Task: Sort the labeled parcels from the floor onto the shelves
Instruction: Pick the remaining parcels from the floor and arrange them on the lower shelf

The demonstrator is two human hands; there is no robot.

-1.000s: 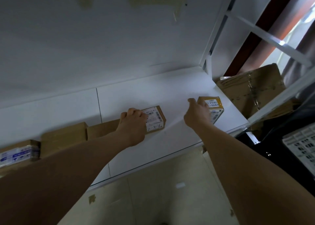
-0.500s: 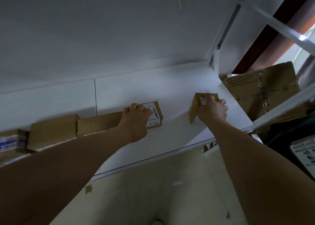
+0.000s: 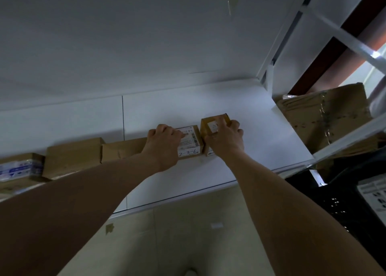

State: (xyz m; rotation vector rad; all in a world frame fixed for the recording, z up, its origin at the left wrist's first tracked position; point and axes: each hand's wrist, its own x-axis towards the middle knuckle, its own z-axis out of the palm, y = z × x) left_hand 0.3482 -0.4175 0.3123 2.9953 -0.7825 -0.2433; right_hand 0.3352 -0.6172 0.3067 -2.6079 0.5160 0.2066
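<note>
Seating small box beside labelled box on shelf: right hand curled round it, left hand gripping labelled box. Extends row already shelved. Can't tell what's left.

Off to the right stood a stack of brown cardboard; nearer sat a black crate with a printed sheet.
</note>
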